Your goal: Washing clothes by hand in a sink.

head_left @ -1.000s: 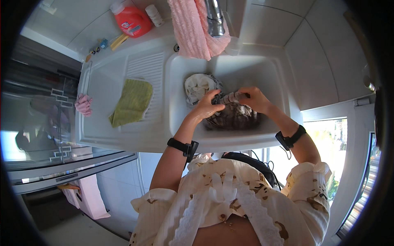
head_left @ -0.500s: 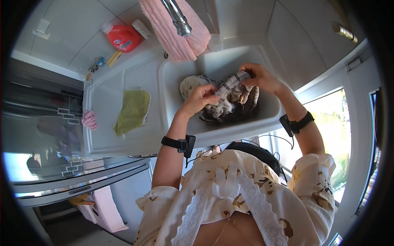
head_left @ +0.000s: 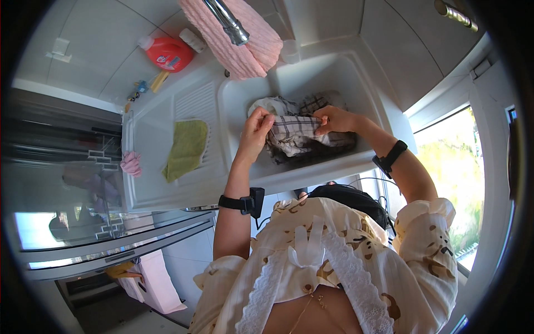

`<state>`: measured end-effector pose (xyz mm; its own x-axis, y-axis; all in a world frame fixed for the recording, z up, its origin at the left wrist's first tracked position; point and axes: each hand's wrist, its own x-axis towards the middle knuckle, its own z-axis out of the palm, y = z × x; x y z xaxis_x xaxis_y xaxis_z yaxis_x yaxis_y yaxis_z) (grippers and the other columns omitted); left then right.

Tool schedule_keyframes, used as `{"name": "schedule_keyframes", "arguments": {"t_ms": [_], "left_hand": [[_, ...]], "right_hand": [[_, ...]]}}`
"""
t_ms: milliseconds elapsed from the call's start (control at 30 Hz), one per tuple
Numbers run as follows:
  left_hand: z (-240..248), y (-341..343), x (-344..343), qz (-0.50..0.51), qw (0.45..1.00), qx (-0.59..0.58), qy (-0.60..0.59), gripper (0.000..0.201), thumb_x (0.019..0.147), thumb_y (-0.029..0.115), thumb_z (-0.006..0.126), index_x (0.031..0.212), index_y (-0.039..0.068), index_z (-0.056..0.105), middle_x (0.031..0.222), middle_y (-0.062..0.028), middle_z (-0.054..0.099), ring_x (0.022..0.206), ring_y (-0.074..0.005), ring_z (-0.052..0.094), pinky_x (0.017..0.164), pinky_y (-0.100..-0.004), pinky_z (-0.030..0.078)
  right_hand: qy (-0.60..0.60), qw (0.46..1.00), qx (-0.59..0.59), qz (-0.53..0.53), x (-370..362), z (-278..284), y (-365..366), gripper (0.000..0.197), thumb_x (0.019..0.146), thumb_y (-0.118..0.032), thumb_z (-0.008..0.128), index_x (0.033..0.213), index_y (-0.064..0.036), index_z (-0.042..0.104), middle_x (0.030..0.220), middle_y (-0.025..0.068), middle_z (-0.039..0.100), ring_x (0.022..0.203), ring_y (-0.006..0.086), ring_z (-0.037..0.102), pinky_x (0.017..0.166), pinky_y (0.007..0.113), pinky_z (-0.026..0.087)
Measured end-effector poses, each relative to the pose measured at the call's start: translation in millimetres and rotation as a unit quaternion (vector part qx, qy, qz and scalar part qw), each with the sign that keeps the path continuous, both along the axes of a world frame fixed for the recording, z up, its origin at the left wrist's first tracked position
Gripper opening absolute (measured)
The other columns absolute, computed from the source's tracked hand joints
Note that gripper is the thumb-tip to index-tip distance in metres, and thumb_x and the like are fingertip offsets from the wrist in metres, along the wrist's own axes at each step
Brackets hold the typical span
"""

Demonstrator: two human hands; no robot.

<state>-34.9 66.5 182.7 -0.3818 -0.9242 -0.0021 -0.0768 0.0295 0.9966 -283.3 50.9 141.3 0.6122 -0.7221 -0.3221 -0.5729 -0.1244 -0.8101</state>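
Over the right-hand basin of a pale laundry sink (head_left: 364,89), both hands grip a wet-looking plaid cloth (head_left: 295,129), white with dark lines. My left hand (head_left: 255,136) pinches its left end between thumb and fingers. At the other end, my right hand (head_left: 338,120) is closed on the cloth with the thumb on top. The upper edge stretches between the two hands, while the lower part hangs in crumpled folds into the basin. More plaid fabric (head_left: 314,102) lies bunched behind it; whether it belongs to the same piece I cannot tell.
A pink towel (head_left: 245,50) hangs beneath the metal faucet (head_left: 235,32). Left of the basin, a green cloth (head_left: 186,149) lies on the ribbed board. A red detergent bottle (head_left: 169,54), a white bottle (head_left: 192,40) and a yellowish brush (head_left: 159,82) stand along the back; a pink scrunchie (head_left: 131,163) sits at the left edge.
The cloth was bunched and slanting between my hands; now its edge is pulled out nearly level and the plaid shows broadly. My left hand turned upright and my right hand came lower.
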Motion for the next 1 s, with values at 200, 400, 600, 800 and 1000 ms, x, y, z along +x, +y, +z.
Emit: {"name": "schedule_keyframes", "arguments": {"t_ms": [200, 400, 600, 800, 1000], "left_hand": [[18.1, 10.7, -0.1, 0.080, 0.986, 0.073, 0.127, 0.011, 0.085, 0.012, 0.047, 0.077, 0.007, 0.042, 0.068, 0.0061, 0.035, 0.064, -0.0031, 0.030, 0.058, -0.0163, 0.027], [-2.6, 5.7, -32.1, 0.197, 0.945, 0.070, 0.252, 0.013, 0.084, 0.020, 0.050, 0.080, 0.008, 0.048, 0.072, 0.0040, 0.043, 0.067, -0.0047, 0.040, 0.061, -0.0185, 0.034], [-72.4, -3.5, -20.6, 0.015, 0.820, 0.332, 0.466, 0.031, 0.083, 0.039, 0.044, 0.078, 0.010, 0.050, 0.068, -0.0021, 0.053, 0.064, -0.0150, 0.053, 0.059, -0.0280, 0.044], [-49.6, -1.0, -60.2, 0.119, 0.878, 0.291, 0.362, 0.023, 0.083, 0.028, 0.044, 0.097, 0.012, 0.051, 0.090, -0.0014, 0.054, 0.086, -0.0145, 0.052, 0.074, -0.0310, 0.043], [-91.9, -10.2, -29.0, 0.040, 0.864, 0.253, 0.434, 0.027, 0.084, 0.024, 0.041, 0.104, 0.008, 0.048, 0.095, -0.0066, 0.053, 0.091, -0.0162, 0.052, 0.079, -0.0321, 0.042]], "right_hand": [[-0.371, 0.902, 0.100, -0.198, 12.0, 30.7, 14.8, 0.015, 0.078, -0.004, 0.051, 0.093, -0.0027, 0.050, 0.084, 0.0020, 0.054, 0.079, 0.0096, 0.049, 0.076, 0.022, 0.038], [-0.476, 0.787, 0.101, -0.380, 48.2, 50.8, 19.6, 0.018, 0.081, -0.005, 0.043, 0.098, -0.0044, 0.045, 0.084, 0.0046, 0.053, 0.078, 0.0126, 0.050, 0.069, 0.025, 0.042], [-0.047, 0.903, -0.348, -0.248, 128.7, 49.3, 50.5, 0.026, 0.081, -0.028, 0.045, 0.075, -0.0063, 0.057, 0.067, 0.0196, 0.055, 0.059, 0.0334, 0.056, 0.056, 0.040, 0.045], [0.023, 0.836, -0.329, -0.439, 113.1, 28.5, 4.0, 0.015, 0.073, -0.019, 0.050, 0.066, -0.0068, 0.057, 0.060, 0.0154, 0.056, 0.057, 0.0306, 0.057, 0.052, 0.040, 0.045], [0.044, 0.903, -0.307, -0.298, 124.0, 35.5, 16.7, 0.016, 0.072, -0.018, 0.048, 0.070, -0.0040, 0.056, 0.066, 0.0184, 0.057, 0.064, 0.0345, 0.057, 0.057, 0.041, 0.045]]}}
